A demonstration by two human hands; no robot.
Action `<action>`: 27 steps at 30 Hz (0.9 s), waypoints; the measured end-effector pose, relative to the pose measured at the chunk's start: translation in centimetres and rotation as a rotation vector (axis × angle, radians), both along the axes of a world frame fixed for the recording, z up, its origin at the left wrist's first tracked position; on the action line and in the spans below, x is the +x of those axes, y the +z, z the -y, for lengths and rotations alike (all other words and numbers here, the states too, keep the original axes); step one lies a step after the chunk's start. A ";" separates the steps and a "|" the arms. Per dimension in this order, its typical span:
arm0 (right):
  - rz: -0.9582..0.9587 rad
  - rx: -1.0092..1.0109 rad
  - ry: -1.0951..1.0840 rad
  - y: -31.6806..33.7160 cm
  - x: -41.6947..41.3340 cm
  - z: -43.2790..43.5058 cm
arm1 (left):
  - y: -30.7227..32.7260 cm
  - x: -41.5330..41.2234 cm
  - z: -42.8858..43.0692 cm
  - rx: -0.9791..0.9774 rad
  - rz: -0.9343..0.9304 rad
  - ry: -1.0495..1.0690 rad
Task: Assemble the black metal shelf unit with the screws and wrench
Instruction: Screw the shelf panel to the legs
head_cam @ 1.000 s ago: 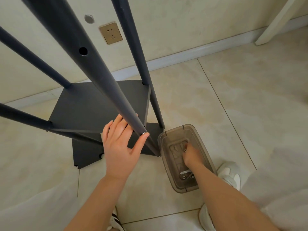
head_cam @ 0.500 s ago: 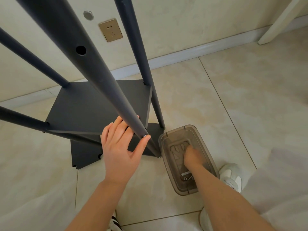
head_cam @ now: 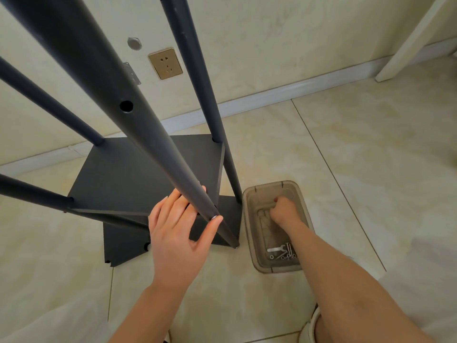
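Grips front pole (head_cam: pixel 148 134) of black shelf unit (head_cam: pixel 128 177) with left hand (head_cam: pixel 178 233), keeps right hand (head_cam: pixel 284 211) curled inside clear plastic box (head_cam: pixel 279 269) beside it on tile floor (head_cam: pixel 346 169), contents of grasp unclear, wrench (head_cam: pixel 275 249) and screws (head_cam: pixel 289 251) at box's near end.

Head view faces steeply down, seemingly close beside shelf post (head_cam: pixel 150 137).

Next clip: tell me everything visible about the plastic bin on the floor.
The bin is a translucent grey-brown plastic tub, rectangular with rounded corners and a lipped rim. It is open-topped and stands flat on the tiled floor, just right of the shelf's front pole. The right hand reaches into its far end, fingers curled; whether it holds anything is hidden. Screws and a small flat wrench lie at its near end.
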State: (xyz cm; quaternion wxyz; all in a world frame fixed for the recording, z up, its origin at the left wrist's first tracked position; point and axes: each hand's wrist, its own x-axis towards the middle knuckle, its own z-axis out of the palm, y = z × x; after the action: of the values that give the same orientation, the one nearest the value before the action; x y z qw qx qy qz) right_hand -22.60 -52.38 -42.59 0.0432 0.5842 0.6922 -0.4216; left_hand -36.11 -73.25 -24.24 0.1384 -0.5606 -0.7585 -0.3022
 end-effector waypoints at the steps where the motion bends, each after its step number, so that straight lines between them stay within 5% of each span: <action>1: -0.007 0.018 -0.010 0.4 0.1 -0.8 | 0.1 0.0 0.0 -0.007 0.003 0.002; 8: -0.002 0.200 0.015 3.0 -0.2 -3.7 | 1.5 0.0 -0.2 -0.045 -0.003 0.000; 19: -0.433 0.272 -0.205 8.3 -3.3 5.9 | 4.5 1.4 -1.8 -0.153 0.131 0.193; 22: -0.585 0.191 -0.178 9.8 -4.4 9.4 | 5.7 1.8 -3.0 -0.260 0.350 0.272; 27: -0.722 0.071 -0.196 11.2 -5.7 11.7 | 6.3 1.4 -3.8 -0.372 0.392 0.286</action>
State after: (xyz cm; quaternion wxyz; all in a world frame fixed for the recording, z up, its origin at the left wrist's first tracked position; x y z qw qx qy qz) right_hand -28.29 -64.03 -31.43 -0.2647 0.4626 0.6177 -0.5783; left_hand -34.75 -69.47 -17.89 -0.0744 -0.3950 -0.8842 -0.2379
